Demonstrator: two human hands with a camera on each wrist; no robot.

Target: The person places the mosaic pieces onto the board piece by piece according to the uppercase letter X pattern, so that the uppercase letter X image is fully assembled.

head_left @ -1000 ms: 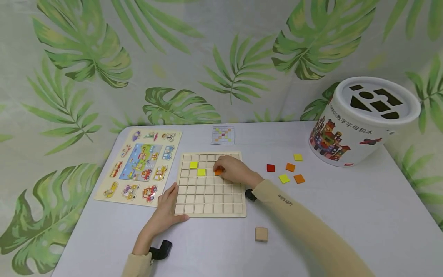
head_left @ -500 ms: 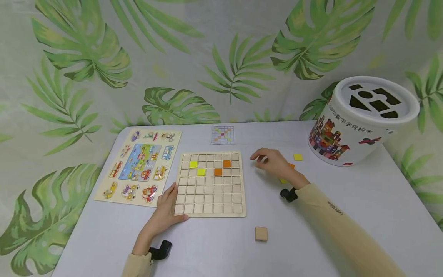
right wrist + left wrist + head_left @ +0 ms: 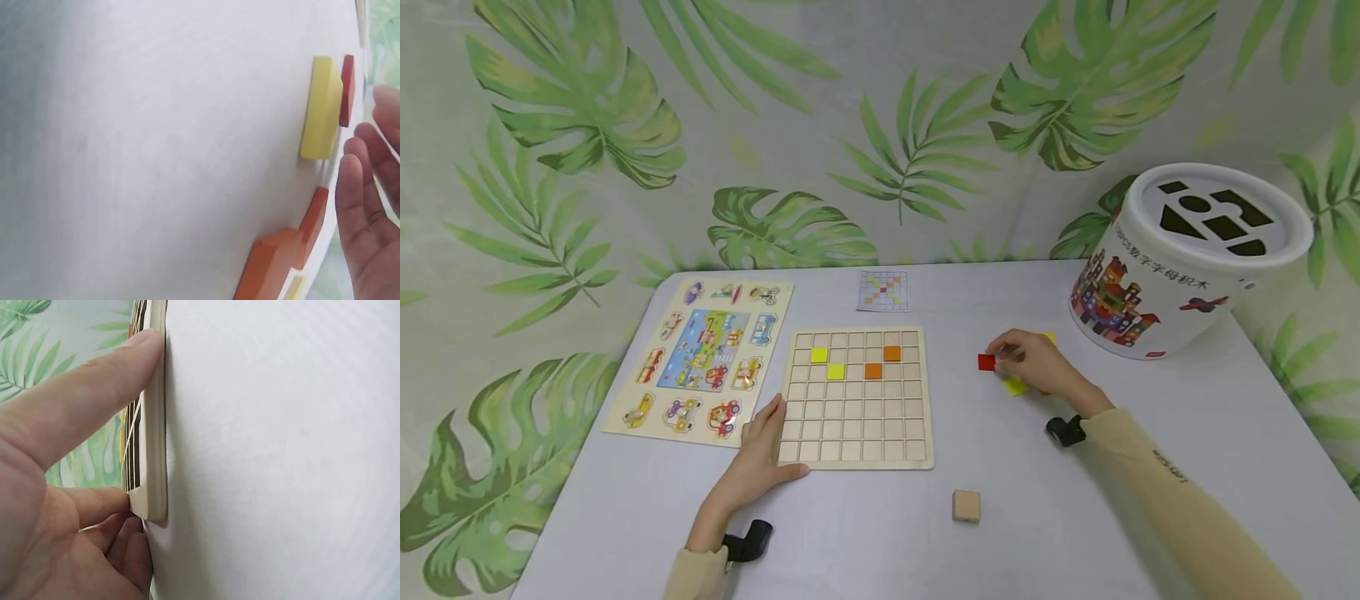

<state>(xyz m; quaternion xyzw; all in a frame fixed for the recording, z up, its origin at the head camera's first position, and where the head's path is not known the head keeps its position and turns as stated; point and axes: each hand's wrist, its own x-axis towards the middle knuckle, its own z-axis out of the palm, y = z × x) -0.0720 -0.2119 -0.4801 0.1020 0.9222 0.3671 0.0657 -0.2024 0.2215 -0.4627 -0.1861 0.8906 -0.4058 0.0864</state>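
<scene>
A wooden grid board [image 3: 857,433] lies mid-table with two yellow tiles [image 3: 827,364] and two orange tiles [image 3: 882,362] in its upper rows. My left hand [image 3: 765,437] rests against the board's lower-left corner; in the left wrist view its thumb [image 3: 94,387] lies straight along the board's edge [image 3: 154,425]. My right hand [image 3: 1026,358] hovers over the loose tiles right of the board, fingers relaxed and holding nothing. A red tile [image 3: 986,362] sits at its fingertips, a yellow-green tile [image 3: 1015,386] just below. The right wrist view shows a yellow tile [image 3: 322,106], a red tile [image 3: 347,81] and orange tiles [image 3: 275,262] beside the fingers [image 3: 359,206].
A picture puzzle board [image 3: 700,358] lies left of the grid board. A small pattern card [image 3: 883,292] sits behind it. A white shape-sorter bucket [image 3: 1180,267] stands at the back right. A plain wooden cube [image 3: 966,506] lies near the front.
My right hand left an orange tile on the board and moved right to the loose tiles. The left hand has not moved.
</scene>
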